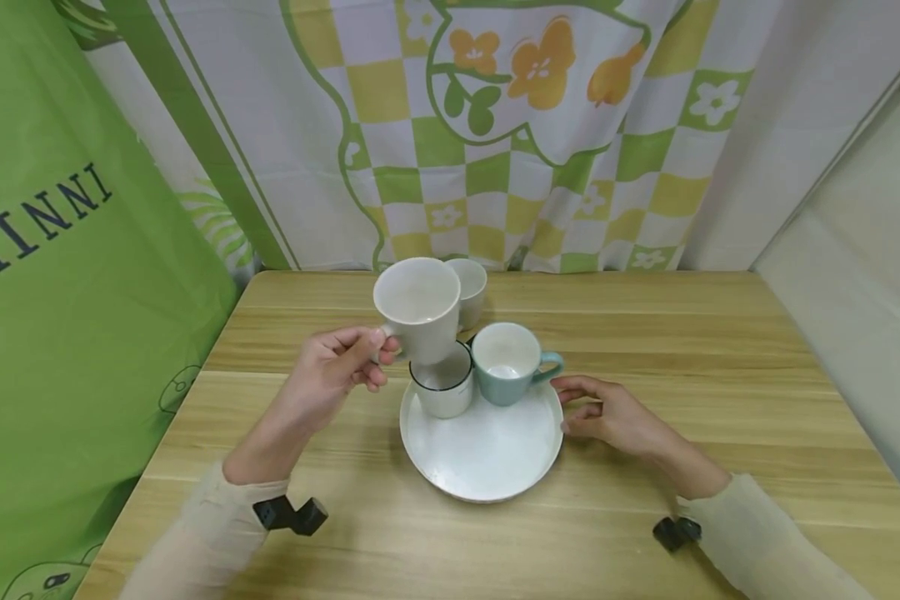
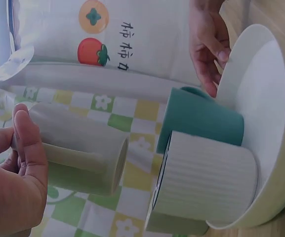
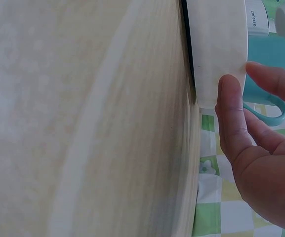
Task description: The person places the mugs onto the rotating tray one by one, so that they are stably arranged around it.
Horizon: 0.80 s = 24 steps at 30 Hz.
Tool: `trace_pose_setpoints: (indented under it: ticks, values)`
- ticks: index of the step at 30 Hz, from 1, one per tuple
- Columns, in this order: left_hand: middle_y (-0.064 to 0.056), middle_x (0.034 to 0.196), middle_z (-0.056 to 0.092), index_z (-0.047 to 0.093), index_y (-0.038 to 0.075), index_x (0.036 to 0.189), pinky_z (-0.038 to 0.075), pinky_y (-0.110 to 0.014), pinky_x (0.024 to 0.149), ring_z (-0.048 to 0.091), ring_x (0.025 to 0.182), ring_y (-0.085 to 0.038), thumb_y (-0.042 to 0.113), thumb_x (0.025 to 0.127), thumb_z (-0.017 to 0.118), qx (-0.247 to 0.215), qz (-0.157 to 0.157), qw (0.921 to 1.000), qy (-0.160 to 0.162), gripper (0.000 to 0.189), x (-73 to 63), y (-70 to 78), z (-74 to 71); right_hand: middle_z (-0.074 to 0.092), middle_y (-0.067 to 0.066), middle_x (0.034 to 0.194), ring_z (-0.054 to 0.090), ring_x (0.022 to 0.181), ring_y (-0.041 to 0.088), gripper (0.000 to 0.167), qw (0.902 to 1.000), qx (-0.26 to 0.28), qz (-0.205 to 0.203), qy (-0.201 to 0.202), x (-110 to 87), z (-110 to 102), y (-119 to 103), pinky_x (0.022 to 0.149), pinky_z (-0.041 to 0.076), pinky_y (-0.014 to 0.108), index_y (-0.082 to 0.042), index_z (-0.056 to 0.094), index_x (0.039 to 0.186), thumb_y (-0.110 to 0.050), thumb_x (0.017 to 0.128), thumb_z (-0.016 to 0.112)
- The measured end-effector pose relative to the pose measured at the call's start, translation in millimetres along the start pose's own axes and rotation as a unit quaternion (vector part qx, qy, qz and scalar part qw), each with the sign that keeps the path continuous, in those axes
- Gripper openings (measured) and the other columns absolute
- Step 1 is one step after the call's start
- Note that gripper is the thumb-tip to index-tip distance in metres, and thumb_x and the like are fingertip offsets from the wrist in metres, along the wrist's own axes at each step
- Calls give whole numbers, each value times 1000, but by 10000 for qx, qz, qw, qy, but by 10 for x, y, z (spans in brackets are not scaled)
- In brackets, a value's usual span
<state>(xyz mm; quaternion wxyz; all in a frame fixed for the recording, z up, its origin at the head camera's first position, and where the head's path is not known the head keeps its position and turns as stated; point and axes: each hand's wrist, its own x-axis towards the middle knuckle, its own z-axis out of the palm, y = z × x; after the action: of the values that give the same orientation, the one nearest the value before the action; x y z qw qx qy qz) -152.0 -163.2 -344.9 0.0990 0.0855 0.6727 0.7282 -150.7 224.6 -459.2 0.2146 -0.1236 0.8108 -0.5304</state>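
My left hand [image 1: 337,367] pinches the handle of a plain white mug [image 1: 417,304], tilted a little and raised above the back left of a round white tray [image 1: 487,458]. In the left wrist view, fingers and thumb close round that mug's handle. A ribbed white cup with a dark rim [image 1: 446,392] stands upright on the tray, beside a teal mug [image 1: 504,379] whose handle points right. At the tray's right side is my right hand [image 1: 615,417], fingers extended and fingertips right at its outer wall and rim [image 3: 231,89], close below the teal handle [image 3: 273,118].
Another white cup [image 1: 474,292] stands behind the tray, partly hidden by the raised mug. The wooden table [image 1: 645,333] ends at a checked curtain [image 1: 495,192] at the back. Green fabric [image 1: 82,292] hangs along the left side, a pale wall [image 1: 862,208] on the right.
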Motion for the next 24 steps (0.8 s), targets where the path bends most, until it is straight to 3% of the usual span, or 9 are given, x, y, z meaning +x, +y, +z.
trace_pose_setpoints:
  ticks: [10,20,24]
  values:
    - [1,88,69,73,14,90,55,-20,60,61,62,-6,18,101,59,86,122,9987,-480,18,-124,-23,167,55,26,135,71,89,20,64,10000,16,-25,-18,-1,-4,1,72,58,28,-6,46,146,-11,89,75]
    - [0,92,70,74,18,93,56,-20,60,62,61,-5,21,101,61,76,206,9955,-921,16,-162,-148,299,55,26,135,72,90,20,65,10000,68,-7,-7,0,-6,14,75,58,24,-5,46,146,-11,88,75]
    - [-1,93,70,72,8,94,56,-21,60,62,61,-5,22,101,61,129,261,9940,-1051,19,-165,-189,347,55,26,135,72,91,19,64,10000,57,-25,-11,1,-5,13,75,58,25,-5,46,146,-11,89,75]
